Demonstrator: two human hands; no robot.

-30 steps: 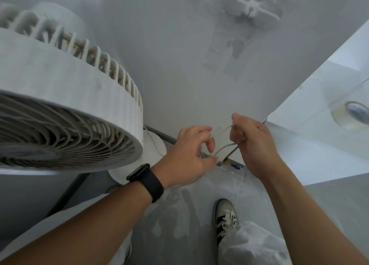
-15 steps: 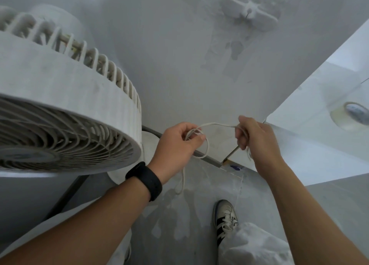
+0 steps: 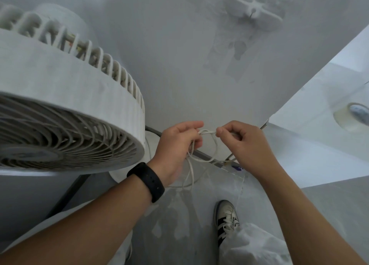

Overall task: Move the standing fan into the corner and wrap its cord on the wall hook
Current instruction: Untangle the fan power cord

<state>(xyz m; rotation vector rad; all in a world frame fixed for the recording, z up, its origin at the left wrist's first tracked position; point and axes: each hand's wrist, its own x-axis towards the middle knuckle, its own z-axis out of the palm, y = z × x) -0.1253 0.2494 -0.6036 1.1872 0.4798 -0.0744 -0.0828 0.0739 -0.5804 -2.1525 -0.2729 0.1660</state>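
Observation:
The white standing fan (image 3: 65, 113) fills the left of the view, its grille facing me, its round base (image 3: 148, 144) on the floor by the wall. A thin white cord (image 3: 211, 148) hangs in loops between my hands. My left hand (image 3: 175, 148), with a black watch on the wrist, grips several loops of it. My right hand (image 3: 245, 144) pinches the cord's upper strand between thumb and forefinger. The white wall hook (image 3: 252, 13) sits high on the wall, well above both hands, with nothing on it.
A white wall (image 3: 179, 65) is straight ahead, meeting the grey floor (image 3: 179, 220) at a dark skirting line. A white ledge (image 3: 319, 136) with a roll of clear tape (image 3: 353, 117) juts in at the right. My shoe (image 3: 226, 218) stands below.
My hands have come closer together and the cord now hangs in a larger loop between them, with more slack trailing below my left hand.

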